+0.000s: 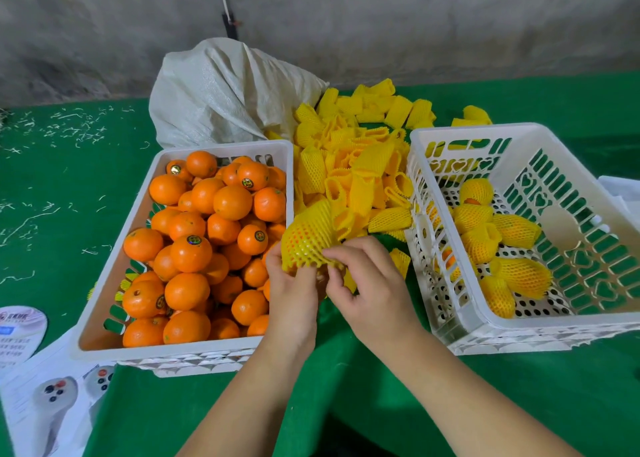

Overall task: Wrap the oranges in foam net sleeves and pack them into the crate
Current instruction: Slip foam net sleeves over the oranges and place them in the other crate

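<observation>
Between two white crates, my left hand (294, 287) and my right hand (367, 280) both pinch the lower rim of a yellow foam net sleeve (308, 238). Orange shows through its mesh, so an orange sits inside it. The left crate (104, 266) is heaped with bare oranges (207, 242). The right crate (446, 304) holds several oranges wrapped in sleeves (498, 242), lying on its perforated floor. A loose pile of empty yellow sleeves (356, 166) lies behind my hands, between the crates.
A white woven sack (221, 93) stands behind the left crate against a grey wall. Printed papers (45, 397) lie at the lower left on the green table cover (519, 404). Pale shreds are scattered at the far left.
</observation>
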### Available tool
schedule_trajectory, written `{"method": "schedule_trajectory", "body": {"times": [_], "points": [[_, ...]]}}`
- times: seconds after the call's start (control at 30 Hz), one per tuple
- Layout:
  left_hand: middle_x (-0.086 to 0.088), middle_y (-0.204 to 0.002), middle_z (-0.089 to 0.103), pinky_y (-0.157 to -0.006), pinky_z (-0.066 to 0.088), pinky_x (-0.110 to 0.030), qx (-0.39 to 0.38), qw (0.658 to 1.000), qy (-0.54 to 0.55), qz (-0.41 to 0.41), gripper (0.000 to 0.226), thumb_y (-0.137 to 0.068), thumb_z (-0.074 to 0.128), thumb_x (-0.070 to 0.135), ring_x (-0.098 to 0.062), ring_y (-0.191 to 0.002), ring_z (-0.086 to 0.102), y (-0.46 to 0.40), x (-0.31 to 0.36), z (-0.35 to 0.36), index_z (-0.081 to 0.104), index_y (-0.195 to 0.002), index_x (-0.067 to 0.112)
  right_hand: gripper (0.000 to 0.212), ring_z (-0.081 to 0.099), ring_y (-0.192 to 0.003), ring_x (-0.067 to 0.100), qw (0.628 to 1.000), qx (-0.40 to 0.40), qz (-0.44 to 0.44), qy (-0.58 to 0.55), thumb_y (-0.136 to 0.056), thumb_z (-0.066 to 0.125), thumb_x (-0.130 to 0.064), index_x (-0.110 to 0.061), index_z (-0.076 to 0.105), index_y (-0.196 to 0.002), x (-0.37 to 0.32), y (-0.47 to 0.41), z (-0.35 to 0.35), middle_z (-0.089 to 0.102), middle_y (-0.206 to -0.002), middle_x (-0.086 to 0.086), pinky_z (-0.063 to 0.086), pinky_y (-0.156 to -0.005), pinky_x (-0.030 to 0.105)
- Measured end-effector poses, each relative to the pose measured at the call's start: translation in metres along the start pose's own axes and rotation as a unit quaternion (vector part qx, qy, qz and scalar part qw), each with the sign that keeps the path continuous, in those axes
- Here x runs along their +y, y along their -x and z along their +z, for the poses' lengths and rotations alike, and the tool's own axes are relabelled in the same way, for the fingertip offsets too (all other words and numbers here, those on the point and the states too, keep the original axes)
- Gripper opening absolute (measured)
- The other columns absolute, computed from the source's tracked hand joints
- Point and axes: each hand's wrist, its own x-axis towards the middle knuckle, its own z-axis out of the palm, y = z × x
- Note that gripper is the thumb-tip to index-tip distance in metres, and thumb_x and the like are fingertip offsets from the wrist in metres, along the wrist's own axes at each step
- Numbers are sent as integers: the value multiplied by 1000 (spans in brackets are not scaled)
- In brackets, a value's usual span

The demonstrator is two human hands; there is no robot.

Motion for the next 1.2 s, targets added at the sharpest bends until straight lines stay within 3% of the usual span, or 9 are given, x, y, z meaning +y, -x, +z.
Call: {"method": "schedule_trajectory", "body": {"times": [0.2,0.37,0.53,0.67,0.8,0.87,0.93,1.07,1.2], "points": [[-13,-140,65,-106,54,-51,-98,995,22,-2,62,-94,61,23,-34,-130,63,8,-2,-4,43,-153,28,51,54,-117,13,988,-7,139,-61,-87,53,-11,-10,58,-138,6,3,-3,53,-129,2,43,-94,10],[-15,-133,70,-113,47,-61,-43,999,4,0,52,-92,66,25,-37,-127,65,7,-2,-3,57,-143,18,39,58,-91,13,994,44,102,-1,-88,52,-9,-2,70,-123,6,1,-9,59,-110,6,35,-80,-2],[-29,-130,65,-106,50,-60,-2,999,34,-2,33,-107,46,7,-49,-121,62,3,-7,1,58,-138,2,29,62,-90,19,999,37,39,-10,-92,58,-4,1,72,-117,1,15,1,55,-108,3,50,-76,16],[-19,-94,65,-89,54,-49,5,999,33,-32,30,-101,32,-8,-30,-90,65,1,-6,-2,58,-116,-6,20,63,-101,23,993,-19,84,-82,-92,67,-18,-6,70,-108,-3,21,-3,60,-106,4,55,-82,39],[-10,-110,77,-93,56,-42,41,999,3,-26,32,-105,40,6,-28,-105,71,12,-5,11,69,-118,12,69,58,-118,-1,869,-43,377,-318,-82,66,-70,-41,46,-141,-22,8,-6,55,-131,-26,53,-85,17],[1,-121,76,-93,56,-24,37,993,-111,31,34,-108,44,12,-5,-112,69,22,-9,16,70,-124,28,87,58,-117,-13,825,-85,418,-370,-72,67,-81,-51,37,-148,-25,1,-3,56,-137,-29,49,-85,7],[0,-137,66,-104,51,-27,-13,965,-241,101,36,-110,43,18,0,-125,59,26,-14,16,59,-142,24,86,61,-120,-5,792,-87,432,-423,-72,75,-75,-52,40,-147,-26,-3,-2,62,-136,-22,50,-95,18],[-10,-135,57,-110,44,-55,-58,947,-261,176,47,-106,38,29,-36,-130,50,20,-5,14,53,-145,9,70,59,-132,16,750,-64,415,-511,-85,80,-44,-41,47,-146,-22,-9,-11,63,-141,-5,47,-109,40],[31,-143,43,-112,30,-23,-211,877,-386,192,68,-98,52,51,-9,-135,34,12,5,-1,28,-161,44,71,60,-132,23,721,-44,410,-557,-90,76,-37,-29,41,-152,-6,-12,-28,62,-144,1,53,-104,36]]}}
